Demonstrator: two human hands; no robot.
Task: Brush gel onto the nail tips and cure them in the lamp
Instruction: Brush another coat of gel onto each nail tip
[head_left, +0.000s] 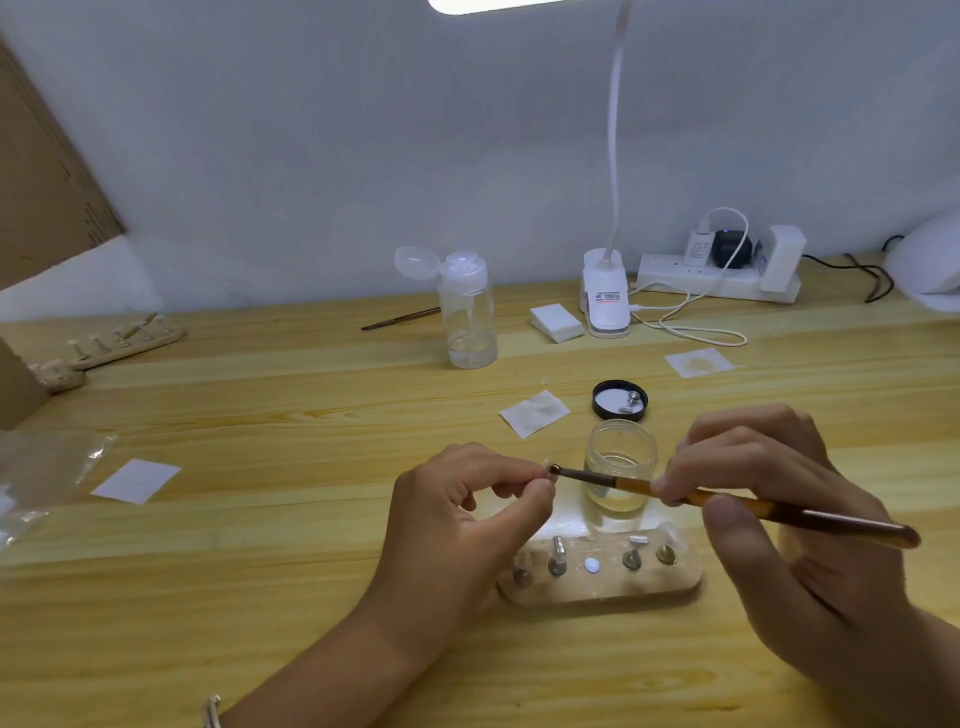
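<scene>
Left hand (467, 514) up just left of the small clear glass jar (621, 457), thumb and forefinger pinching 1 tiny pale nail tip (547, 466). Right hand (769, 499), right of the jar, grips the amber-handled brush (636, 486), its bristles touching that tip. Just in front of the jar sits the oblong wooden stand (597, 590) with its metal pegs. Behind the jar lies the black round lid (597, 402).

Glossy wooden table (260, 545), clear glass jar (621, 457), wooden stand (597, 590)
</scene>
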